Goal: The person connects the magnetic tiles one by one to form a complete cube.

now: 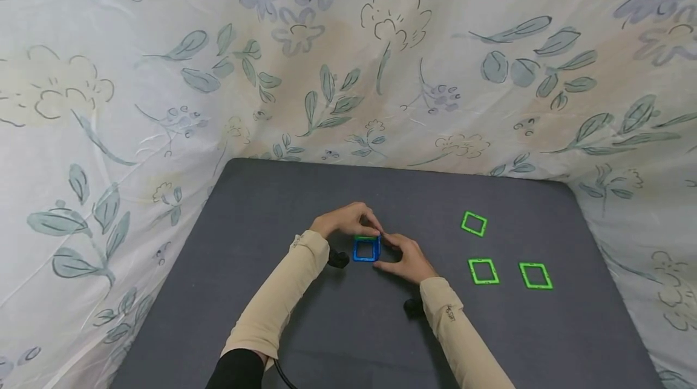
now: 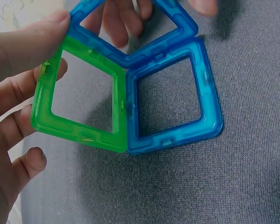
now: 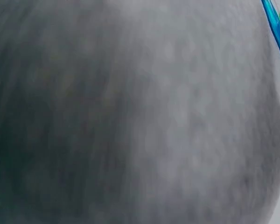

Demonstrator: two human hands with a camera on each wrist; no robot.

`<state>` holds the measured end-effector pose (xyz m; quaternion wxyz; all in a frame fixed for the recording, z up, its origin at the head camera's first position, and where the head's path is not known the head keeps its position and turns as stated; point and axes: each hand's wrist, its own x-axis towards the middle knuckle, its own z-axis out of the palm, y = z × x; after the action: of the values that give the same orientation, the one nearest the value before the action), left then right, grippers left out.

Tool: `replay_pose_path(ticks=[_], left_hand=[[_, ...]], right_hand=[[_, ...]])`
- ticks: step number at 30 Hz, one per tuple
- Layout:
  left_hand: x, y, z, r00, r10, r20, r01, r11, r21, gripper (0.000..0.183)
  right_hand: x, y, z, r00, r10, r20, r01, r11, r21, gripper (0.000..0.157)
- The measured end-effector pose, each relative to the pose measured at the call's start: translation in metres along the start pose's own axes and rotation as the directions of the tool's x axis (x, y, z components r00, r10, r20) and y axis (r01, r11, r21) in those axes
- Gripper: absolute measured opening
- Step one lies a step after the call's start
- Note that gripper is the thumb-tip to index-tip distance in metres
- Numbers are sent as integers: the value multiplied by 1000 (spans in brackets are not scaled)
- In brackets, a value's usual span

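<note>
Three square magnetic tile frames meet at a corner in the left wrist view. One blue tile point(image 2: 210, 98) lies on the cloth, a green tile point(image 2: 79, 133) stands along one side of it, and a second blue tile point(image 2: 177, 35) rises along another. My left hand point(image 1: 348, 218) holds the green tile near its upper corner, with the thumb point(image 2: 51, 28) where green meets blue and the other fingers behind. From the right, my right hand point(image 1: 405, 259) holds the raised blue tile, its fingers showing through the opening. The right wrist view catches only a blue edge point(image 3: 277, 30).
On the right of the dark grey cloth-covered table point(image 1: 261, 195) lie three loose green tiles: one farther back point(image 1: 474, 213), one nearer point(image 1: 483, 282), and one at far right point(image 1: 536, 287). A floral curtain point(image 1: 348, 117) hangs behind. A black cable point(image 1: 283, 374) trails near the left sleeve.
</note>
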<state>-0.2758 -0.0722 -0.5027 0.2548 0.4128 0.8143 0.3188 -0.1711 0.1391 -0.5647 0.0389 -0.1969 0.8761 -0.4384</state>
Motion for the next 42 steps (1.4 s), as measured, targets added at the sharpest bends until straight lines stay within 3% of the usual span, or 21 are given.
replay_pose_path(ticks=[10,19,23,31,36,42], left_hand=[[-11,-5,-2,997,-24,-69,24,1000,1,19],[-26,-11,8,981,-38,-191,37,999,-7,16],[-34,-11,16,962,-33,-272,34,999,0,16],[-44,-11,33,904,-10,-427,46,996,75,14],[-49,-11,41,871,-40,-490,70,997,42,14],[-51,-13,47,858,-74,-509,81,997,-9,15]], right_hand=[[-12,7,-17,998,-17,-59,15,999,-35,74],[-23,16,-30,994,-6,-112,1,999,-47,72],[-27,20,-36,992,7,-126,-13,999,-43,71],[-35,27,-47,989,6,-151,-16,998,-64,71],[-41,32,-58,987,19,-160,-36,994,-103,72],[-52,41,-84,989,47,-142,-75,977,-198,74]])
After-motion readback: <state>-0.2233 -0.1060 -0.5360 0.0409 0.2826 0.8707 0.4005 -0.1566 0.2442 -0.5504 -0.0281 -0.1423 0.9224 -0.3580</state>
